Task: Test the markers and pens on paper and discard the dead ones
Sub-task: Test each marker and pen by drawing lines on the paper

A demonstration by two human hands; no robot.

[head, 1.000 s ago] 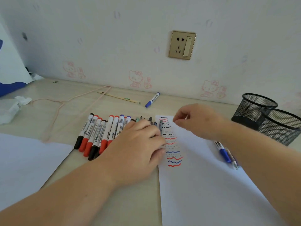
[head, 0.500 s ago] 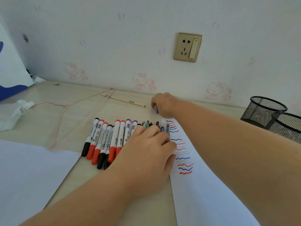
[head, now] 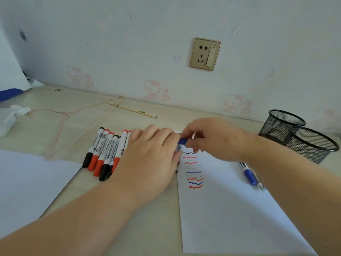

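So right hand (head: pixel 212 139) has its fingers curled around a blue-capped marker (head: pixel 182 141), holding it just above the top edge of the test paper (head: pixel 230 209), right next to the left hand. Left hand (head: pixel 153 154) lies flat with fingers relaxed over the row of markers (head: pixel 105 154), not gripping anything, more like pinning the row so it doesn't roll. The paper already has a column of squiggles (head: pixel 193 170) in black, red and blue, and a couple of those lines look pretty faint. My guess is the step here is getting the cap off this blue one, or it's just about to be tested; I can't tell whether the cap is on or coming off since the fingers cover most of it. If I were doing it: pull the cap straight off, keep it in hand so it doesn't wander, then draw the squiggle in the free space below the last red line so it doesn't overlap older marks. Give it a decent long stroke, a short dab can fool you on a half-dry tip. There's another blue marker (head: pixel 248 174) lying on the paper under the right forearm, and two mesh pen cups (head: pixel 299 137) sit off to the right.
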